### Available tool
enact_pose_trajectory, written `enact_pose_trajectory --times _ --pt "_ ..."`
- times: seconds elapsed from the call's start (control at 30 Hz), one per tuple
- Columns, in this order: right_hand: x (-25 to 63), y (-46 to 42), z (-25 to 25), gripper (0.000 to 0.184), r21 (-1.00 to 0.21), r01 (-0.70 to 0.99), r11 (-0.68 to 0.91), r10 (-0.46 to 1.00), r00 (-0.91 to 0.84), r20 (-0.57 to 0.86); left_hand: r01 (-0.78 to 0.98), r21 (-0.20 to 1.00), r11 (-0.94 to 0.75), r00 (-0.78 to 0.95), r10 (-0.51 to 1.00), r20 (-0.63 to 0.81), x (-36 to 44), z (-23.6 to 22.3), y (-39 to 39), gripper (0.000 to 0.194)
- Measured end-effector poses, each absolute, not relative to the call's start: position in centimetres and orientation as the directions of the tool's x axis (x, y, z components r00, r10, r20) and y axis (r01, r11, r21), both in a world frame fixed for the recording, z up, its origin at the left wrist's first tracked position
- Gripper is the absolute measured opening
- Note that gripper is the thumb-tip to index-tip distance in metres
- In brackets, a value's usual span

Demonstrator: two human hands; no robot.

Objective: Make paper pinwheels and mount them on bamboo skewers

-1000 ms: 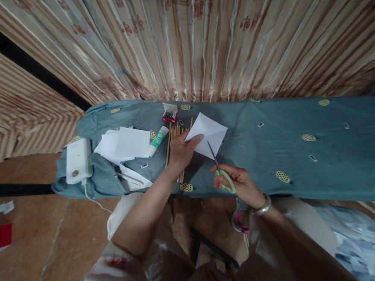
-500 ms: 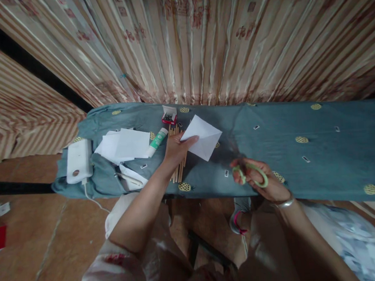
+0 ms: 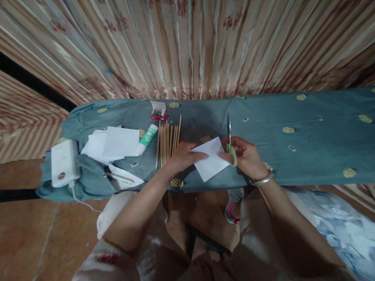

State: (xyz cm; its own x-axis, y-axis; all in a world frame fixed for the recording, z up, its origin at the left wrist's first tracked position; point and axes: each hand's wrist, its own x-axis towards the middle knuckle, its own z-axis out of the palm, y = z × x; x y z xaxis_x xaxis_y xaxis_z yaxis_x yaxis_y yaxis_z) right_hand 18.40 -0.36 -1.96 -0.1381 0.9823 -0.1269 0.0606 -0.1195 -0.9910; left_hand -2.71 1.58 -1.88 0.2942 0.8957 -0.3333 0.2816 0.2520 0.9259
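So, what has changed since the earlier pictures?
The paper moved towards the person and rightward, held by the left hand. The right hand swung away with the scissors, then returned and took hold of the paper too. The thin sticks, green-and-white tube and red box stayed.

The table [image 3: 323, 152] has a teal pineapple-print cloth [image 3: 269, 109] on it that runs on well past the right hand [image 3: 246, 157]. Right beside the left hand [image 3: 186, 157] there's a bunch of wooden sticks [image 3: 165, 142], with a little open red box [image 3: 159, 114] just beyond. Further left of that hand: a green-and-white tube [image 3: 148, 139], loose white sheets [image 3: 121, 141], a white piece [image 3: 124, 184] with some slim tool [image 3: 122, 178] on it, and furthest out, a white device [image 3: 64, 162].
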Motion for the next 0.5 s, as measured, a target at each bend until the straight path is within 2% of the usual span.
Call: enact_pose_trajectory --times 0.07,0.17,0.2,0.33,0.5 --pt "18.1 -0.3 -2.1 0.044 -0.992 0.044 -0.122 0.989 -0.08 -0.125 0.175 0.947 0.269 0.265 0.914 -0.308 -2.5 -2.1 1.6 0.045" --pt "17.8 0.0 -2.6 0.045 -0.995 0.004 -0.104 0.993 0.062 -0.104 -0.069 0.955 0.289 0.178 0.945 -0.273 -1.8 -2.4 1.4 0.079" --pt "17.7 0.0 -2.7 0.044 -0.996 -0.01 -0.092 0.99 0.108 -0.092 -0.149 0.943 0.299 0.161 0.948 -0.275 -1.5 -2.5 1.2 0.083" --pt "17.1 0.4 -3.2 0.039 -0.997 -0.067 -0.044 0.968 0.244 -0.059 -0.366 0.867 0.338 0.151 0.941 -0.303 -0.4 -2.5 0.4 0.07" --pt "16.2 0.7 -3.3 0.038 -0.987 -0.158 -0.037 0.957 0.277 -0.08 -0.437 0.834 0.337 0.12 0.941 -0.318 0.1 -3.0 -0.3 0.05"
